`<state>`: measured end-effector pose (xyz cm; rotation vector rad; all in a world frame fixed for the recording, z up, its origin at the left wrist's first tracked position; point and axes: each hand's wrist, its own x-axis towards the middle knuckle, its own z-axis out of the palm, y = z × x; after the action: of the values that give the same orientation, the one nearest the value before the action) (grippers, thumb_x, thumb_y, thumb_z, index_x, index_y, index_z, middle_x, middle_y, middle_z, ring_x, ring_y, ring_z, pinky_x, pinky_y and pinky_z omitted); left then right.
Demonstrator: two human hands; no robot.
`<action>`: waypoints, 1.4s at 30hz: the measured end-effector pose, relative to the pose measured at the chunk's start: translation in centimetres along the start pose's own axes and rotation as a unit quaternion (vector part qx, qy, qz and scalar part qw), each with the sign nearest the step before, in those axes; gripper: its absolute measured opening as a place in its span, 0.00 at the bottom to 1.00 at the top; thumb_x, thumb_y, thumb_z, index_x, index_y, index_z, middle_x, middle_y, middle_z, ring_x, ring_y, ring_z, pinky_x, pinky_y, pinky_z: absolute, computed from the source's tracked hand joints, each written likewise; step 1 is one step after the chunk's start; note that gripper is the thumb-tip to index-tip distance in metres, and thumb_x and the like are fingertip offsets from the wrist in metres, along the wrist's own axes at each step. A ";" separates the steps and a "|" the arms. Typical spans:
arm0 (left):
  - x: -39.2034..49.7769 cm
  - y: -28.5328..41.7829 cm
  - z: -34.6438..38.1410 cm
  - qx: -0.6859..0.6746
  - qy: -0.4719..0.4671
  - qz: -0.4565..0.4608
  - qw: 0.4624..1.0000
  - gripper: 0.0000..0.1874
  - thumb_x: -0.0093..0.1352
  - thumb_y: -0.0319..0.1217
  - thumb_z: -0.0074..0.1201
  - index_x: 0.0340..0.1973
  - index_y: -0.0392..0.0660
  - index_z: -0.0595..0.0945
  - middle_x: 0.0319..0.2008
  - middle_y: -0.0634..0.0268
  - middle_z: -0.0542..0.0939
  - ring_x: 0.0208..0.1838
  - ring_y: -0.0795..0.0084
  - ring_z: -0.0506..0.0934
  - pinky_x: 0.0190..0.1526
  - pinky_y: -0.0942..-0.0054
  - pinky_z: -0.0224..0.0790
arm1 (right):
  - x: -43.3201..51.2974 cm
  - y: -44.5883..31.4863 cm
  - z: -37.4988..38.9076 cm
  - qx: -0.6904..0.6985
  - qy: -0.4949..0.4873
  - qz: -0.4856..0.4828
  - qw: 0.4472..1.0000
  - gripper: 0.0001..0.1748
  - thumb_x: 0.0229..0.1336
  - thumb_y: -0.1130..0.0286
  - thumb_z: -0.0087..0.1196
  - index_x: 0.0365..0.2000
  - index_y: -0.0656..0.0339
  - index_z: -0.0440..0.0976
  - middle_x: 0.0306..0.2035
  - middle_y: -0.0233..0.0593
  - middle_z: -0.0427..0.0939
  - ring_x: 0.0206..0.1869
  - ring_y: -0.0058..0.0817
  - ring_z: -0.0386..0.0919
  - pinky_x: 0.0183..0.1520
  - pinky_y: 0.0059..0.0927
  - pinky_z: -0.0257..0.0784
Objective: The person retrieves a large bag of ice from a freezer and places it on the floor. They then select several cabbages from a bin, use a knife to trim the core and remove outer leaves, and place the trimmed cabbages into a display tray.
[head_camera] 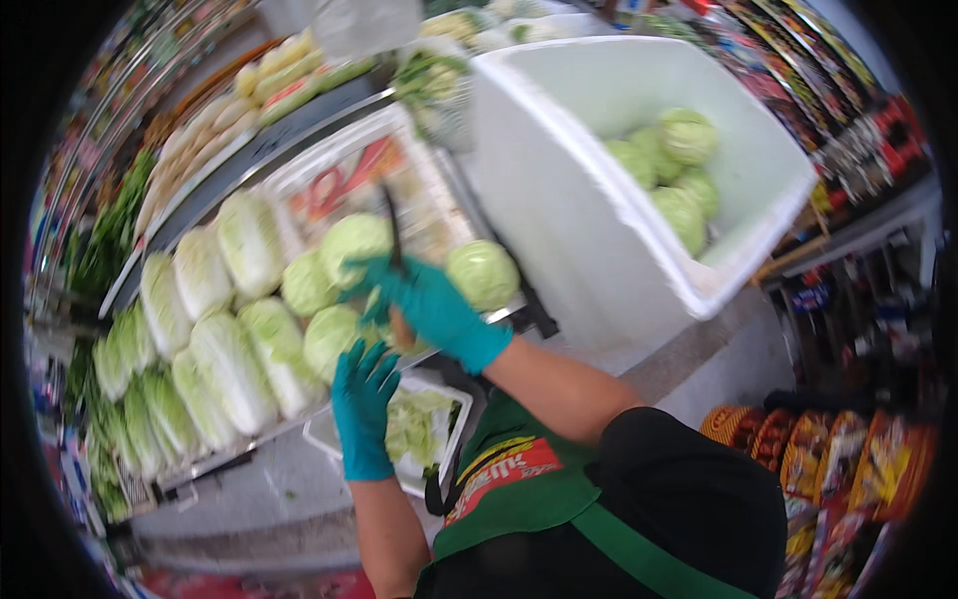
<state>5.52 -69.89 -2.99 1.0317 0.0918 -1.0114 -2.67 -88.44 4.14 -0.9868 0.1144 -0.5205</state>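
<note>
My right hand (441,307), in a teal glove, grips a knife; its dark curved blade (392,221) points away from me, and a brownish end of the handle shows below the fist. Just below, my gloved left hand (364,412) holds nothing, its fingers spread beside a round green cabbage (329,343). More cabbages lie around the knife hand: a pale one (356,238) behind the fingers, a smaller one (307,283) left of it, and another (483,275) on the right. Blur hides whether the right fingers touch any cabbage.
Napa cabbages (232,374) fill the display's left side. A tall white foam box (524,187) at right holds several cabbages (685,138). Below the display, a white foam container (465,408) holds loose leaves (412,430). Packaged snacks (816,457) hang at lower right.
</note>
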 end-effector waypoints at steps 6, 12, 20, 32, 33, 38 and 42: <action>-3.0 -1.0 2.1 -0.004 -0.027 0.018 0.999 0.29 0.74 0.49 0.42 0.63 0.44 0.69 0.60 0.54 0.73 0.57 0.57 0.73 0.57 0.57 0.65 | -12.0 -10.2 0.9 -0.091 -0.058 0.161 0.981 0.20 0.66 0.63 0.51 0.52 0.64 0.72 0.32 0.37 0.79 0.21 0.18 0.74 0.22 0.22 0.71; -5.0 3.6 8.1 0.087 -0.115 0.127 0.981 0.28 0.75 0.49 0.39 0.65 0.48 0.68 0.62 0.58 0.72 0.58 0.61 0.72 0.58 0.61 0.64 | -19.4 -22.0 -4.6 -0.149 -0.042 0.099 0.983 0.21 0.63 0.70 0.52 0.55 0.65 0.70 0.35 0.45 0.82 0.24 0.19 0.77 0.25 0.20 0.72; -3.6 6.0 31.8 0.317 -0.189 0.306 0.877 0.30 0.75 0.48 0.36 0.68 0.46 0.63 0.63 0.57 0.70 0.61 0.64 0.71 0.63 0.66 0.59 | -28.2 -33.7 -17.6 -0.242 0.258 -0.226 0.908 0.32 0.55 0.60 0.56 0.52 0.78 0.69 0.27 0.44 0.77 0.17 0.21 0.68 0.17 0.20 0.62; 12.9 -11.6 63.4 0.675 -0.188 0.240 0.672 0.59 0.56 0.59 0.63 0.70 0.36 0.54 0.69 0.47 0.59 0.70 0.55 0.61 0.67 0.64 0.55 | -38.7 -43.3 -45.0 -0.104 0.438 -0.252 0.857 0.28 0.67 0.64 0.45 0.61 0.71 0.60 0.41 0.36 0.77 0.28 0.19 0.67 0.20 0.20 0.59; 14.2 -13.4 64.1 0.695 -0.195 0.249 0.646 0.61 0.54 0.61 0.63 0.70 0.34 0.53 0.69 0.43 0.58 0.71 0.53 0.61 0.68 0.62 0.55 | -39.7 -43.9 -46.5 -0.078 0.441 -0.234 0.863 0.27 0.68 0.64 0.44 0.62 0.69 0.60 0.42 0.34 0.77 0.28 0.18 0.67 0.20 0.20 0.57; 18.4 -18.3 65.6 0.721 -0.200 0.140 0.648 0.64 0.53 0.65 0.61 0.69 0.31 0.53 0.69 0.38 0.56 0.72 0.50 0.57 0.70 0.61 0.50 | -42.1 -44.7 -51.8 -0.128 0.509 -0.214 0.824 0.26 0.68 0.63 0.44 0.62 0.64 0.63 0.46 0.29 0.76 0.36 0.17 0.69 0.39 0.20 0.66; 20.6 -16.8 64.3 0.761 -0.177 0.157 0.605 0.62 0.53 0.63 0.63 0.70 0.35 0.53 0.69 0.42 0.57 0.73 0.51 0.57 0.71 0.58 0.49 | -44.2 -44.5 -55.3 -0.108 0.543 -0.212 0.805 0.25 0.68 0.65 0.44 0.61 0.67 0.63 0.46 0.32 0.76 0.38 0.19 0.70 0.44 0.22 0.66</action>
<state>-19.12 -133.49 10.96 2.2118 -1.5113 -0.7859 -75.44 -129.64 3.68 -0.8191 1.0202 -1.4826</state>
